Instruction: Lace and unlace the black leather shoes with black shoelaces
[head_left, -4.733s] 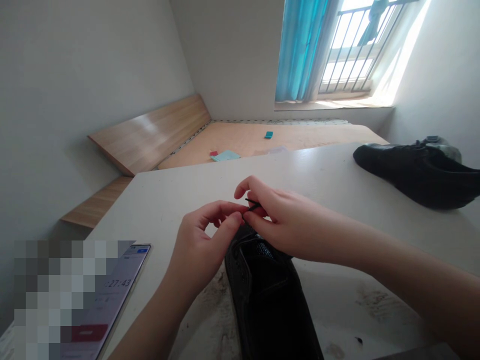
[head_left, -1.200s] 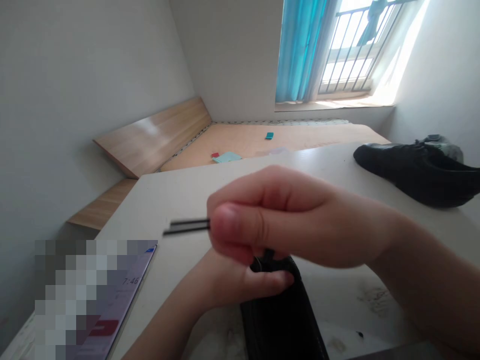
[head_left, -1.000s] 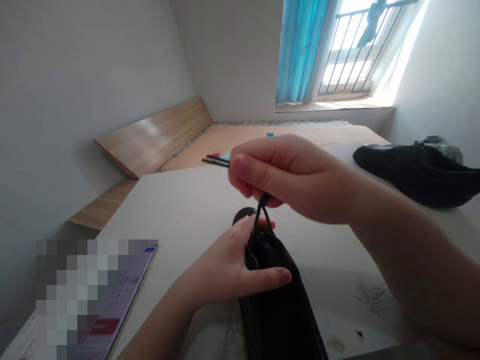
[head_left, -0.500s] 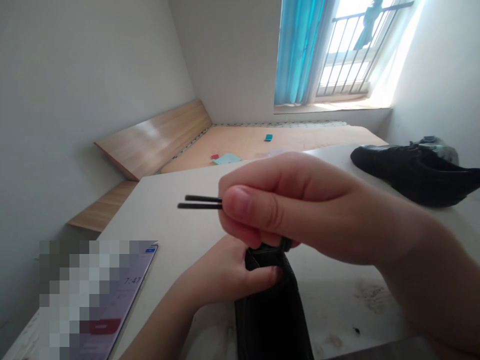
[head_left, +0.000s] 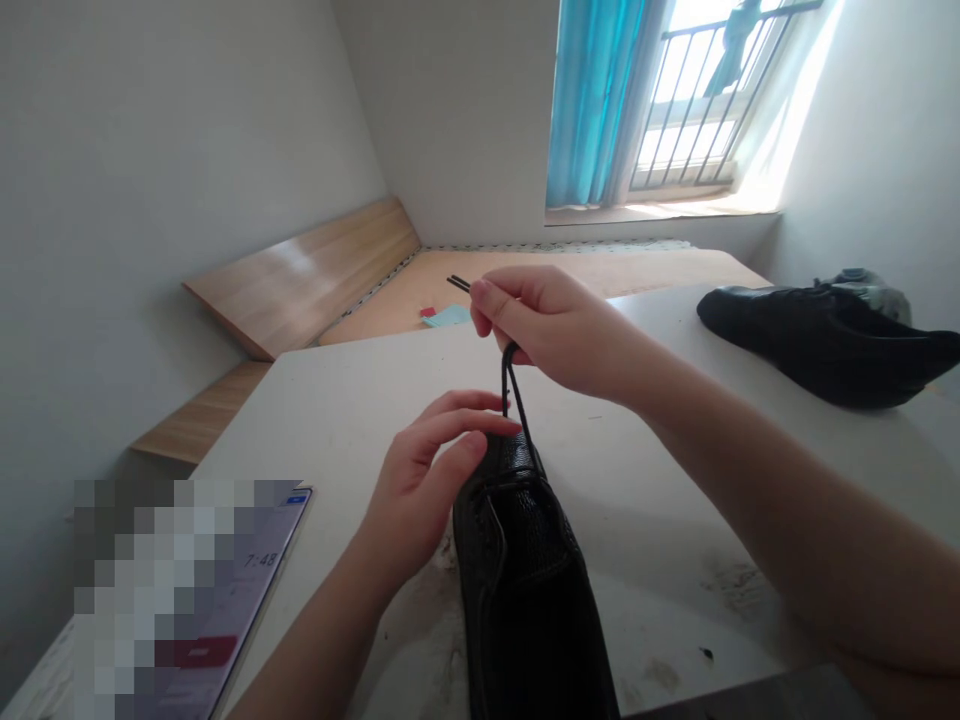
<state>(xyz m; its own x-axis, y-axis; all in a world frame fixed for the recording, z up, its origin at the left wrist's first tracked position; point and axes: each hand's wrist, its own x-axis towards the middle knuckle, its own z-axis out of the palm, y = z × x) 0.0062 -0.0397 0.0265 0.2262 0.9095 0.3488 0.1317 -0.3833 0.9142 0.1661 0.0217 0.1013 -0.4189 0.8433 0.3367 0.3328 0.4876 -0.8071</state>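
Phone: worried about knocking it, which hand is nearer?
Left. The left hand is right of the phone, at the near shoe; the right hand is farther right, holding the laces.

We log a white flat tabletop (head_left: 330,400) across the lower frame. On it, bottom centre: a black leather shoe (head_left: 532,600), its thin black lace (head_left: 508,358) running up to the right hand (head_left: 555,325); the left hand (head_left: 420,470) lies left of the lace. Lower left, we note a flat rectangular phone (head_left: 240,610); right edge, on the tabletop, a second black shoe (head_left: 817,350). Behind the tabletop: a peach rectangular mattress (head_left: 675,265), with a brown wooden headboard (head_left: 315,270) at its left.
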